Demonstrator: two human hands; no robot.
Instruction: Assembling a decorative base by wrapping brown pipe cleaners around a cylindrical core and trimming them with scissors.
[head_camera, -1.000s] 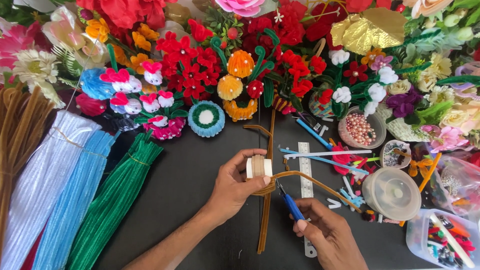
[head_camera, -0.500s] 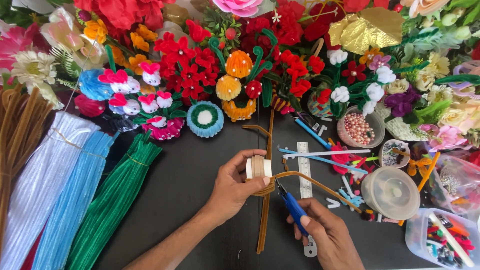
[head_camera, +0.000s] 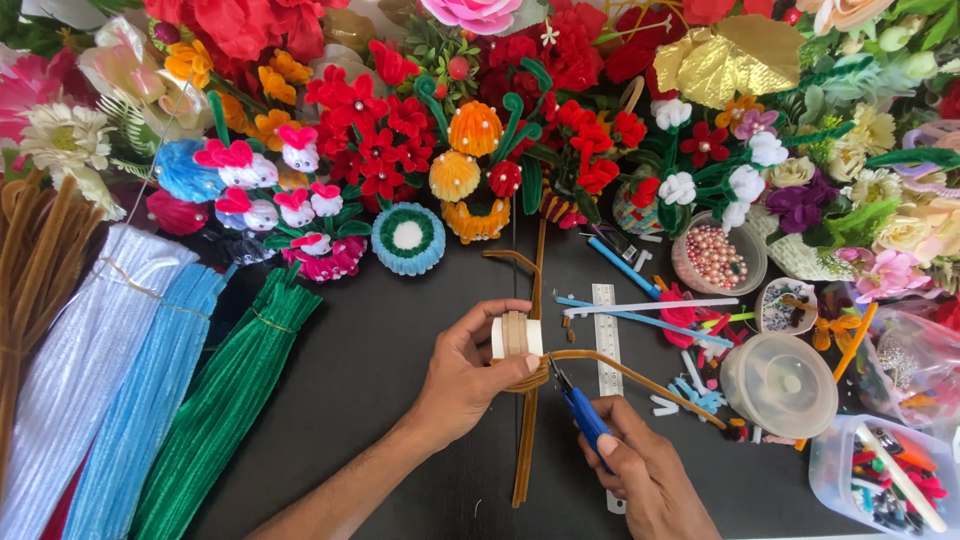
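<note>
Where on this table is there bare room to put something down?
Bare black table lies between the green pipe cleaner bundle and the left hand, below the round green and white pompom. Right of the ruler it is crowded: bead bowl, lidded tub, scraps.

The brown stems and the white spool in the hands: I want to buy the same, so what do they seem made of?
The brown stems look like chenille pipe cleaner: fuzzy, matte pile, holding sharp bends, so probably wire-cored. The white spool in the left hand looks smooth and matte, plastic or foam; unclear. The cutters in the right hand have glossy blue handles, likely plastic.
</note>
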